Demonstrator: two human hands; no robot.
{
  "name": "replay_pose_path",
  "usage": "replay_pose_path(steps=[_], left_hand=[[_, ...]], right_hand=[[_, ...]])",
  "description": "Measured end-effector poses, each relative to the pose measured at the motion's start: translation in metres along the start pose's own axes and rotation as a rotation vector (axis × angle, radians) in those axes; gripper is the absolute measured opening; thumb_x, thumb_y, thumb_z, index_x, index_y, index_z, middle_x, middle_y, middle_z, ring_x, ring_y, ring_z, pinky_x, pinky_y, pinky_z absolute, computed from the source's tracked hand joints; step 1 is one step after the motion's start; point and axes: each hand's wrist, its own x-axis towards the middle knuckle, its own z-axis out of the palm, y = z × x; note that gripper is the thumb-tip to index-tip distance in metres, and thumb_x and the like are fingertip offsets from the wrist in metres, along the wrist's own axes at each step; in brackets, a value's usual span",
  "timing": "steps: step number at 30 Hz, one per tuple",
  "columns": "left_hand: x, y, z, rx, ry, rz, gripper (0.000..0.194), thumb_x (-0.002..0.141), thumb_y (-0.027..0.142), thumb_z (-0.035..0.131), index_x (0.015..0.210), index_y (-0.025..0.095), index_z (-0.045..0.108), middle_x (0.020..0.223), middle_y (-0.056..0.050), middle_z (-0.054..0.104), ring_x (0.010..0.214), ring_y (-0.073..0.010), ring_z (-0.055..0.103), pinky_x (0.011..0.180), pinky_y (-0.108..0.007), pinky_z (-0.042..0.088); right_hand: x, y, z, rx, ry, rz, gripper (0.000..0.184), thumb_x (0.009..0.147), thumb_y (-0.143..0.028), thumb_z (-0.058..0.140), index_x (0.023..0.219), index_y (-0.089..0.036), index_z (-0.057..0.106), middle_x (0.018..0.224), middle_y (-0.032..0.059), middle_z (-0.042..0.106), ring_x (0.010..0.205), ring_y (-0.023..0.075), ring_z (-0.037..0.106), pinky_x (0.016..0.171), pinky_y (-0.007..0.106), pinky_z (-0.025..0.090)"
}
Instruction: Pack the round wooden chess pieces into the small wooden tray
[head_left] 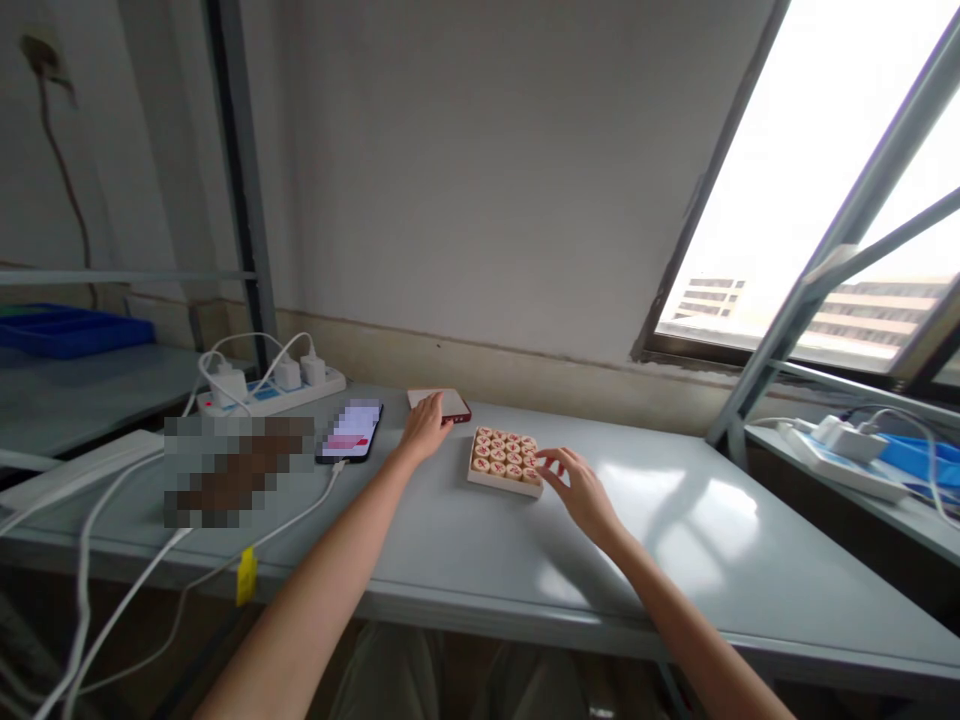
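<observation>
A shallow open box (pixel 504 484) holds rows of round wooden Chinese chess pieces (pixel 506 452) with red characters facing up. At its right side is my right hand (pixel 581 487), thumb and curved fingers apart, the tips at or just beside the box's edge; whether they touch it I cannot tell. Farther back and left, my left hand (pixel 426 430) grips the front of the box lid (pixel 455 404), which has a pale inside and a dark red rim. The lid lies on the grey table (pixel 450 530), and part of it is hidden under my fingers.
Left of the lid lies a lit phone (pixel 352 430) with a charging cable. Behind it stands a power strip (pixel 262 400) with several white plugs and looping cords. A blurred-out patch covers the table's left part. A wall rises behind, and a metal frame post (pixel 750 390) stands at right.
</observation>
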Motion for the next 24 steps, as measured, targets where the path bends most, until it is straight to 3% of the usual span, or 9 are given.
replay_pose_path(steps=[5, 9, 12, 14, 16, 18, 20, 22, 24], left_hand=[[-0.005, 0.002, -0.012, 0.086, -0.217, 0.031, 0.020, 0.080, 0.013, 0.044, 0.096, 0.012, 0.055, 0.100, -0.015, 0.060, 0.099, -0.0250, 0.053, 0.086, -0.036, 0.036], [-0.005, 0.011, -0.027, 0.093, -0.214, 0.027, 0.014, 0.079, 0.009, 0.045, 0.083, 0.012, 0.058, 0.092, -0.016, 0.062, 0.096, -0.0252, 0.055, 0.085, -0.035, 0.036], [0.000, 0.026, -0.042, 0.000, -0.137, 0.015, 0.013, 0.082, 0.015, 0.045, 0.091, 0.014, 0.054, 0.097, -0.012, 0.061, 0.095, -0.0226, 0.055, 0.083, -0.032, 0.037], [0.003, 0.043, -0.054, -0.254, -0.007, -0.032, 0.016, 0.083, 0.023, 0.045, 0.097, 0.017, 0.051, 0.099, -0.009, 0.061, 0.092, -0.0199, 0.056, 0.081, -0.030, 0.039], [0.003, 0.063, -0.065, -0.613, 0.081, -0.068, 0.017, 0.084, 0.027, 0.045, 0.097, 0.018, 0.048, 0.096, -0.006, 0.061, 0.088, -0.0168, 0.057, 0.079, -0.027, 0.041], [-0.001, 0.083, -0.072, -0.996, 0.028, -0.112, 0.019, 0.084, 0.028, 0.042, 0.100, 0.017, 0.045, 0.090, -0.004, 0.062, 0.079, -0.0146, 0.060, 0.071, -0.026, 0.045], [-0.007, 0.099, -0.073, -1.280, -0.138, -0.183, 0.025, 0.084, 0.031, 0.042, 0.103, 0.016, 0.044, 0.086, -0.004, 0.063, 0.072, -0.0148, 0.061, 0.064, -0.027, 0.048], [-0.011, 0.107, -0.066, -1.406, -0.237, -0.270, 0.029, 0.083, 0.031, 0.043, 0.108, 0.014, 0.043, 0.090, -0.006, 0.063, 0.074, -0.0162, 0.062, 0.065, -0.028, 0.049], [-0.013, 0.107, -0.052, -1.360, -0.187, -0.359, 0.033, 0.083, 0.028, 0.043, 0.113, 0.013, 0.040, 0.100, -0.010, 0.061, 0.087, -0.0180, 0.060, 0.073, -0.029, 0.048]], right_hand=[[-0.005, -0.001, -0.009, -0.015, 0.032, 0.124, 0.055, 0.085, -0.055, 0.020, 0.087, -0.018, 0.061, 0.041, -0.0023, 0.046, 0.042, 0.0146, 0.046, 0.054, 0.026, 0.036], [-0.006, 0.001, -0.012, -0.048, 0.095, 0.151, 0.068, 0.081, -0.065, 0.016, 0.074, -0.018, 0.065, 0.037, -0.0029, 0.035, 0.038, 0.0131, 0.038, 0.047, 0.025, 0.030], [-0.003, 0.002, -0.015, -0.007, 0.105, 0.204, 0.068, 0.079, -0.066, 0.018, 0.074, -0.018, 0.065, 0.039, -0.0024, 0.038, 0.039, 0.0132, 0.040, 0.047, 0.025, 0.030], [0.003, 0.003, -0.019, 0.086, 0.152, 0.222, 0.062, 0.079, -0.065, 0.023, 0.081, -0.018, 0.063, 0.049, -0.0001, 0.049, 0.047, 0.0144, 0.047, 0.050, 0.025, 0.035], [0.011, 0.002, -0.022, 0.240, 0.223, 0.221, 0.057, 0.077, -0.065, 0.029, 0.094, -0.019, 0.058, 0.075, 0.0050, 0.061, 0.069, 0.0177, 0.056, 0.058, 0.026, 0.041], [0.021, -0.002, -0.024, 0.421, 0.279, 0.222, 0.056, 0.077, -0.063, 0.033, 0.108, -0.020, 0.050, 0.108, 0.0080, 0.056, 0.097, 0.0205, 0.052, 0.070, 0.028, 0.044], [0.028, -0.009, -0.022, 0.596, 0.259, 0.238, 0.055, 0.079, -0.059, 0.032, 0.119, -0.022, 0.040, 0.123, 0.0074, 0.047, 0.110, 0.0208, 0.045, 0.080, 0.031, 0.044], [0.031, -0.016, -0.016, 0.750, 0.178, 0.277, 0.054, 0.080, -0.055, 0.035, 0.122, -0.021, 0.035, 0.123, 0.0078, 0.047, 0.108, 0.0215, 0.047, 0.083, 0.034, 0.044], [0.031, -0.020, -0.004, 0.835, 0.117, 0.310, 0.056, 0.078, -0.053, 0.040, 0.122, -0.020, 0.034, 0.120, 0.0086, 0.050, 0.104, 0.0225, 0.051, 0.083, 0.035, 0.045]])
